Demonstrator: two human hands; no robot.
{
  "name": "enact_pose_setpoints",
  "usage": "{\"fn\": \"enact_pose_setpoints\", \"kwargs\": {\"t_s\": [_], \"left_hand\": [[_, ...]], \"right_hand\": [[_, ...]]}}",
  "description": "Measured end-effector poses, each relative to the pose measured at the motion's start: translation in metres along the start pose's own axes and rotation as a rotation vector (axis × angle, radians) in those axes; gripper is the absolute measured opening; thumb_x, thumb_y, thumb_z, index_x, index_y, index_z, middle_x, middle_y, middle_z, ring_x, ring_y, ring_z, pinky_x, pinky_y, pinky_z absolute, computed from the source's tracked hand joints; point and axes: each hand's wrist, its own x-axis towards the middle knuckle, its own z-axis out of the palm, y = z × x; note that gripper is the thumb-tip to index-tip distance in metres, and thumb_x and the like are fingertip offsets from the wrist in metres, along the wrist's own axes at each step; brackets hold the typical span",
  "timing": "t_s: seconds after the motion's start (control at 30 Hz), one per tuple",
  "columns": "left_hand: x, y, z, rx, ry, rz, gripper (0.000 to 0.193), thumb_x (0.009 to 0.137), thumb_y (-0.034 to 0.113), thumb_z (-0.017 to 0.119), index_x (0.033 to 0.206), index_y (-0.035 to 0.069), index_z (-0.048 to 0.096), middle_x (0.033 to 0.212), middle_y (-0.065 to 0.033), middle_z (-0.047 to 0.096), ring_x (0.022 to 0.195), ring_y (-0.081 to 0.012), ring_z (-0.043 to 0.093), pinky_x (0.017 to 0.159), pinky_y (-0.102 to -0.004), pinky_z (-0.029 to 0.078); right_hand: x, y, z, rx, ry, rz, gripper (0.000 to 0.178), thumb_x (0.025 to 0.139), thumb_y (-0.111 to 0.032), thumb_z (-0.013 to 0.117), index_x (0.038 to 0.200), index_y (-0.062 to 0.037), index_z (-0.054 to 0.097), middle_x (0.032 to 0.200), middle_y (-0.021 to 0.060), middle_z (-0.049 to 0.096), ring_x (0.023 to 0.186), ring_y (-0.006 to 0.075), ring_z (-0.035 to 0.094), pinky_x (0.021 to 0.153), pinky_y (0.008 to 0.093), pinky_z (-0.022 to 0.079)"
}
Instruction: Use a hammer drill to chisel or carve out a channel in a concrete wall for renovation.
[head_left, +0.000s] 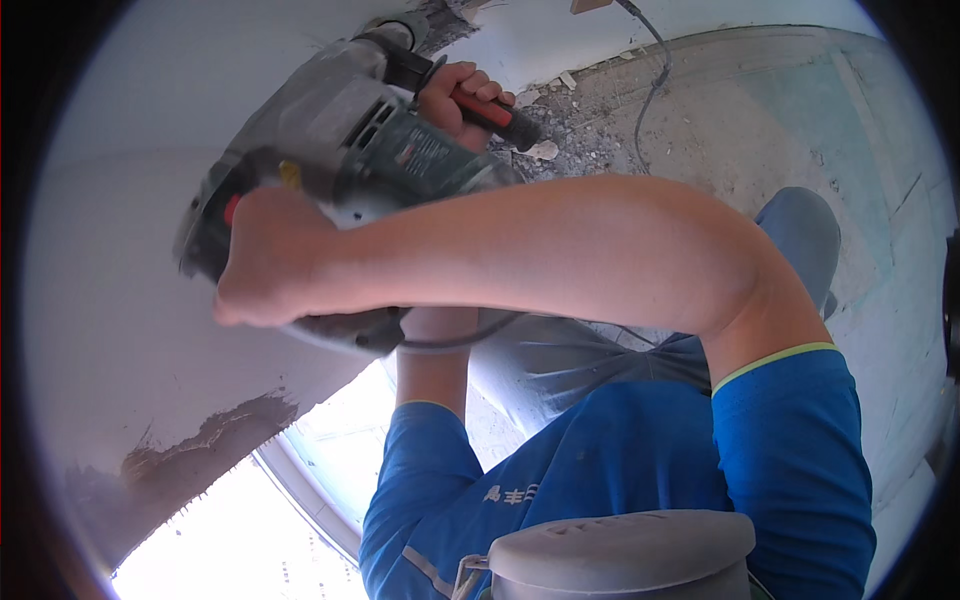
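A grey-green rotary hammer (415, 155) lies slantwise across the upper left, its front end against a broken, rough patch (450, 25) in the white wall. My left hand (450, 100) is closed around its black and red side handle (487, 112), with the left forearm passing beneath the tool. Reaching across in front, my right arm ends at the rear grip, where my right hand (272, 258) is wrapped round it. The rear of the tool is slightly blurred. My right hand and forearm hide part of the tool's body and the rear grip.
Rubble (590, 130) lies on the floor along the wall's foot. A dark cable (652, 100) hangs down to the floor at the upper middle. Bare, chipped plaster (205, 440) edges a bright opening at lower left. My bent knee (805, 235) is at right; a rounded grey object (620, 555) fills the bottom.
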Motion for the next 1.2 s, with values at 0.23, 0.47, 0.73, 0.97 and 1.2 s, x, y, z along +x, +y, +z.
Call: {"fn": "enact_pose_setpoints", "kwargs": {"t_s": [0.23, 0.47, 0.73, 0.97, 1.2], "left_hand": [[0.015, -0.005, -0.005, 0.007, 0.005, -0.026, 0.019, 0.081, 0.012, 0.054, 0.066, 0.013, 0.042, 0.057, 0.0019, 0.042, 0.057, -0.0138, 0.046, 0.073, -0.0392, 0.041], [0.001, -0.018, -0.021, -0.005, -0.010, -0.070, 0.021, 0.080, 0.011, 0.054, 0.065, 0.013, 0.041, 0.057, 0.0024, 0.040, 0.057, -0.0136, 0.047, 0.073, -0.0383, 0.042], [-0.002, -0.015, 0.005, 0.006, -0.095, -0.075, 0.021, 0.080, 0.011, 0.054, 0.064, 0.013, 0.040, 0.057, 0.0024, 0.041, 0.058, -0.0127, 0.047, 0.073, -0.0371, 0.042], [0.001, -0.008, -0.002, -0.037, -0.112, -0.077, 0.020, 0.080, 0.011, 0.053, 0.065, 0.013, 0.040, 0.058, 0.0026, 0.040, 0.059, -0.0118, 0.046, 0.073, -0.0360, 0.041], [0.000, -0.001, -0.005, 0.002, -0.074, -0.078, 0.019, 0.081, 0.011, 0.052, 0.066, 0.013, 0.041, 0.058, 0.0027, 0.040, 0.058, -0.0122, 0.046, 0.073, -0.0366, 0.041]], "right_hand": [[0.001, 0.007, -0.011, 0.002, -0.010, 0.047, 0.034, 0.061, -0.023, 0.073, 0.071, 0.0080, 0.065, 0.072, 0.0202, 0.065, 0.073, 0.0276, 0.066, 0.068, 0.0325, 0.052], [-0.004, 0.015, 0.000, 0.079, -0.010, 0.104, 0.036, 0.061, -0.024, 0.074, 0.076, 0.0081, 0.065, 0.078, 0.0201, 0.065, 0.080, 0.0274, 0.065, 0.071, 0.0324, 0.051], [-0.015, 0.003, 0.003, 0.014, 0.024, 0.081, 0.037, 0.063, -0.024, 0.073, 0.077, 0.0091, 0.064, 0.081, 0.0203, 0.066, 0.082, 0.0271, 0.066, 0.072, 0.0319, 0.053], [-0.004, 0.004, 0.006, 0.009, 0.030, 0.072, 0.036, 0.064, -0.023, 0.072, 0.077, 0.0096, 0.064, 0.078, 0.0201, 0.066, 0.081, 0.0271, 0.066, 0.073, 0.0316, 0.053], [0.013, 0.009, 0.013, 0.037, 0.038, 0.088, 0.035, 0.065, -0.022, 0.070, 0.075, 0.0103, 0.063, 0.077, 0.0203, 0.065, 0.080, 0.0257, 0.066, 0.072, 0.0312, 0.053]]}}
